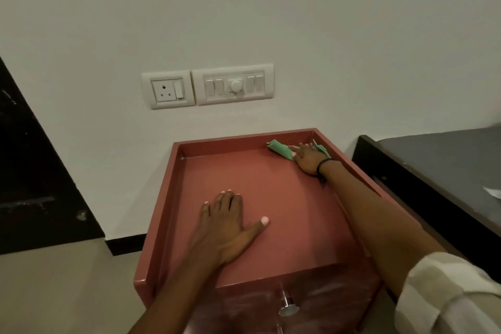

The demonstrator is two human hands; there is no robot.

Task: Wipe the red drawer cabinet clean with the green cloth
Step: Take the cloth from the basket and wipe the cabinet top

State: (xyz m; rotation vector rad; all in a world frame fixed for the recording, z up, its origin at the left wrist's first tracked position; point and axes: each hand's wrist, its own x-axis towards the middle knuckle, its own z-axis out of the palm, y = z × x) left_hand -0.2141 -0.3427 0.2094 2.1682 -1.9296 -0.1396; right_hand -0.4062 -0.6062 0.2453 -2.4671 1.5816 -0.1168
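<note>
My right hand point(307, 158) is stretched out to the far right corner of the red drawer cabinet point(168, 198), on its recessed top. The arm runs long and nearly straight along the right rim, the pale sleeve point(444, 295) pushed up near the elbow and a dark band point(324, 164) round the wrist. The palm faces down and my fingers point(294, 150) are spread over the green cloth point(282, 150), pressing it flat against the surface. The cloth is bunched, one end sticking out to the left of my hand along the back rim, another bit showing on the right by the corner. I cannot tell whether the fingers curl around any of it or only press on it.

My left hand point(230, 230) lies flat on the top, nearer the front edge and a little left of the middle. Its fingers are straight and close together, the thumb splayed out to the right, holding nothing. The forearm comes up from below, crossing the front edge.

A metal knob point(288, 305) sticks out of the cabinet's front below that edge. On the white wall point(352, 35) behind the cabinet sit a socket plate point(168, 89) and a switch panel point(234, 85). A dark surface point(447, 160) stands just beside the cabinet on the right.
</note>
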